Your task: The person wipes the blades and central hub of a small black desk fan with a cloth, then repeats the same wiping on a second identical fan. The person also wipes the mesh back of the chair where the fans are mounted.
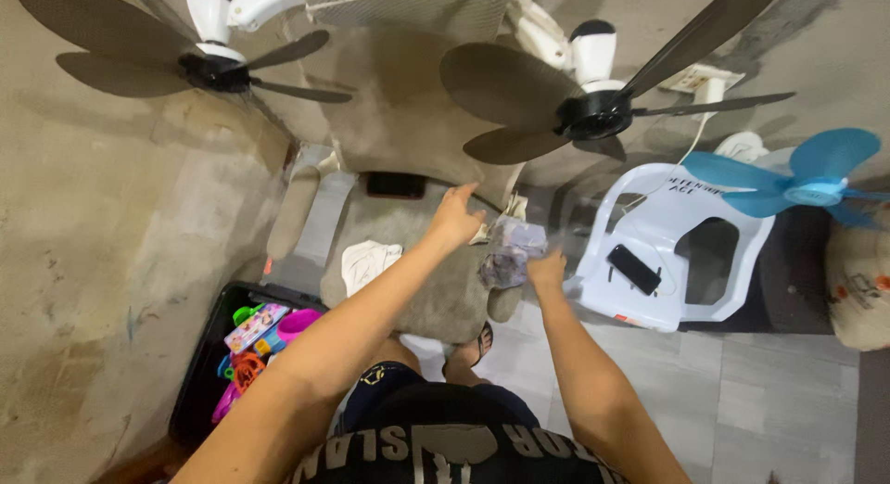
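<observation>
Head view, looking down. Across the centre of the frame lies a grey-brown cushion with a white cloth on its left part and a dark flat device at its upper edge. Right of centre stands a white plastic stool; dark lettering sits on its upper part, and a black phone lies on its seat. At lower left, a black box holds bright plastic toys in pink, orange and green, with a flat, colourfully printed package on top. Two dark fans fill the upper frame; a blue fan sits at the right edge. The left hand reaches over the cushion's upper right part, fingers loosely spread, holding nothing visible. The right hand, just left of the stool, has its fingers closed on a crumpled clear plastic bag, which sits between the two hands at frame centre.
</observation>
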